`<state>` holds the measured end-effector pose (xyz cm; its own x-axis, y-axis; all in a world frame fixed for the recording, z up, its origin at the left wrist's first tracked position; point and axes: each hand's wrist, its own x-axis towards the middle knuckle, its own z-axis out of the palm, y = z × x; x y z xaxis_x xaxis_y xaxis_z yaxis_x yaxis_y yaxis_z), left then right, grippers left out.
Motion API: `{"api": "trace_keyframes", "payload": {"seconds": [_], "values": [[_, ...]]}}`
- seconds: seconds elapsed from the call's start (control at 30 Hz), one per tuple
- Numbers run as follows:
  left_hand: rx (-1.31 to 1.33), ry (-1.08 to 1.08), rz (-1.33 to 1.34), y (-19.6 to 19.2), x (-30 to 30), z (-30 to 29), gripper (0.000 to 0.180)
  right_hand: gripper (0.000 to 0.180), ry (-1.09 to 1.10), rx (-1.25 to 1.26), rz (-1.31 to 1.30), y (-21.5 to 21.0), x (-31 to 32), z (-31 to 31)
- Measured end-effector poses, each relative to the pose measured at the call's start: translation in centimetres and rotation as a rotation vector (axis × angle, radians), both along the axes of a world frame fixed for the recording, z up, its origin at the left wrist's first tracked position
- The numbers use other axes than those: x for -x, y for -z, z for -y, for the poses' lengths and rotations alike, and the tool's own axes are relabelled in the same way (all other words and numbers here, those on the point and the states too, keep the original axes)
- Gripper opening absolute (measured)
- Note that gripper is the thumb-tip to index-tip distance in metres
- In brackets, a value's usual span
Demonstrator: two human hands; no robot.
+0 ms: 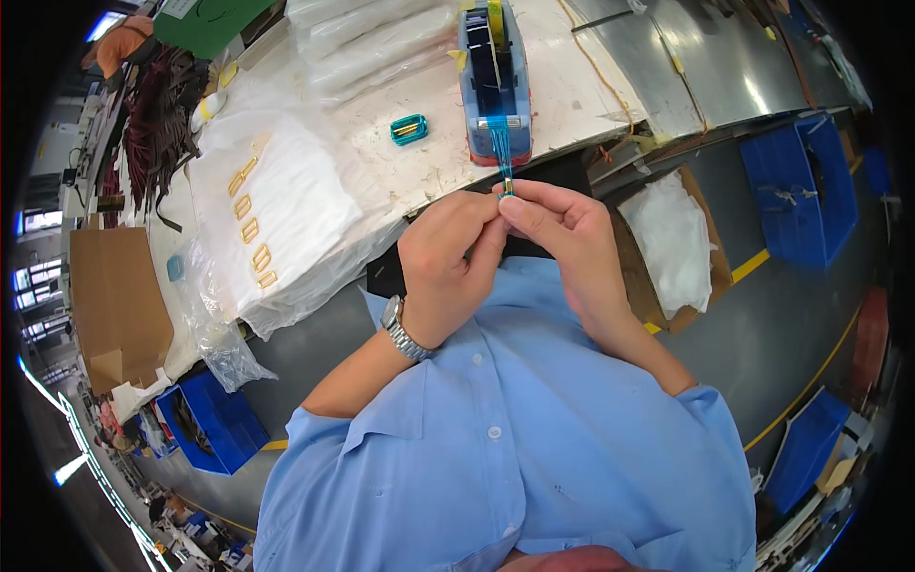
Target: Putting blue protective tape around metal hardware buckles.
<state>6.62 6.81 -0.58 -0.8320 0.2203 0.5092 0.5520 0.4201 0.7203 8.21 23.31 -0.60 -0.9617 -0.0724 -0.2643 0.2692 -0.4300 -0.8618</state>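
Observation:
Blue tape (pixel 501 143) stretches from the front of the tape dispenser (pixel 521 91) down to my fingertips. There a small gold metal buckle (pixel 508 186) shows, mostly covered by my fingers and the tape. My right hand (pixel 572 234) pinches it between thumb and forefinger. Closed at the buckle's other side, my left hand (pixel 446 255) has its thumb and forefinger together against it. Left of the dispenser lies a gold buckle wrapped in blue tape (pixel 409 130). Several bare gold buckles (pixel 250 230) form a row on a white sheet (pixel 300 205) farther left.
Clear plastic rolls (pixel 372 48) lie at the back of the worktable (pixel 429 176). Dark red straps (pixel 162 124) hang at the left, above a cardboard box (pixel 119 305). An open carton with white plastic (pixel 672 243) and a blue bin (pixel 801 191) stand to the right.

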Motion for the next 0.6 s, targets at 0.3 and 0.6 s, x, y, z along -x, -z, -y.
{"api": "trace_keyframes", "payload": {"seconds": [0.3, 0.6], "values": [[-0.17, 0.072, 0.614, 0.0, 3.2, 0.4, 0.017, 0.033, -0.09, 0.069, 0.004, 2.2, 1.3, -0.4], [-0.181, 0.182, 0.933, -2.1, 5.9, 1.1, 0.021, 0.04, -0.135, -0.171, -0.167, 3.7, 2.4, -1.5]]}}
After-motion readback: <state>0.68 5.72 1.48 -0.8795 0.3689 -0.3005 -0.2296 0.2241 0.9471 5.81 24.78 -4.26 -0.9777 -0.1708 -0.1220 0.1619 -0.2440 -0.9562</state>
